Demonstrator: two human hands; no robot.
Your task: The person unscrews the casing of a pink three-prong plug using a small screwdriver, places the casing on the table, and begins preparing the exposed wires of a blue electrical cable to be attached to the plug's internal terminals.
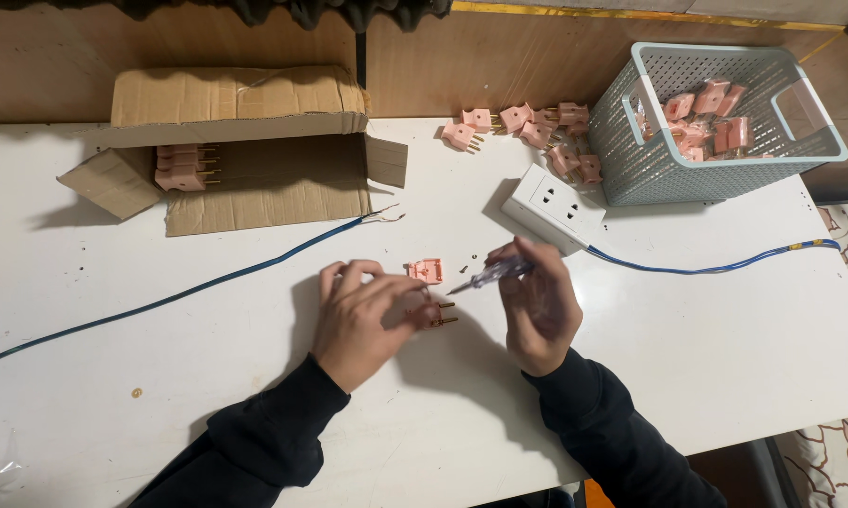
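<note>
**Working on a pink plug at the white tabletop**

I am sitting at a white tabletop (687, 348) set against a brown wall. My left hand (360, 315) is curling closed around a plug part with brass prongs (440, 315), holding it just above the surface. My right hand (537, 306) is gripping a small clear-handled screwdriver (490, 275), its tip pointing toward a pink plug cover (427, 271) lying just beyond my left fingers. A blue cable (160, 303) is crossing the tabletop. Behind are lying an open cardboard box (254, 179), a white socket block (553, 208), loose pink plugs (527, 127) and a pale mesh basket (649, 160).
</note>
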